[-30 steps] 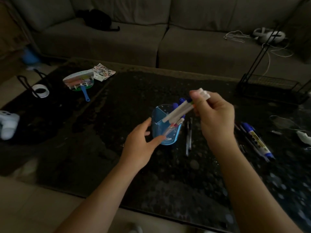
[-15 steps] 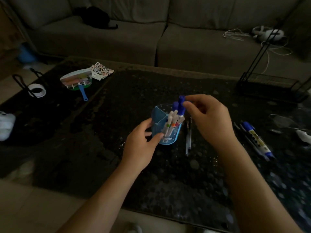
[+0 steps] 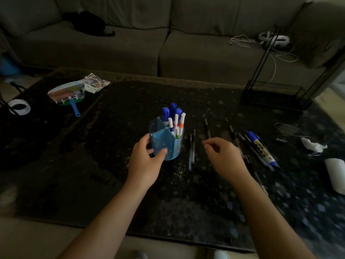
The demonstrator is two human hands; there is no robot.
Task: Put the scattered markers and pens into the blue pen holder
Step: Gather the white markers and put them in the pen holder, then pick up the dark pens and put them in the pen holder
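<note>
The blue pen holder (image 3: 165, 143) stands upright at the middle of the dark table, with several blue-capped markers (image 3: 172, 110) and thin white markers (image 3: 178, 122) sticking out of its back compartment. My left hand (image 3: 144, 161) grips the holder's near left side. My right hand (image 3: 223, 157) hovers empty to the holder's right, fingers loosely curled. Two thin pens (image 3: 192, 148) lie between the holder and that hand. Another dark pen (image 3: 206, 128) lies farther back. A fat blue marker (image 3: 262, 149) and several dark pens (image 3: 240, 141) lie to the right, partly hidden by my right hand.
A black wire rack (image 3: 276, 94) stands at the table's back right. A hand fan (image 3: 68, 95), a sticker sheet (image 3: 96, 84) and a tape roll (image 3: 19, 107) sit at the left. White crumpled paper (image 3: 313, 145) and a white roll (image 3: 336, 174) lie at the right edge. A sofa runs behind.
My right hand dropped the white markers into the holder, let go, and moved down and right over the table. My left hand stayed on the holder.
</note>
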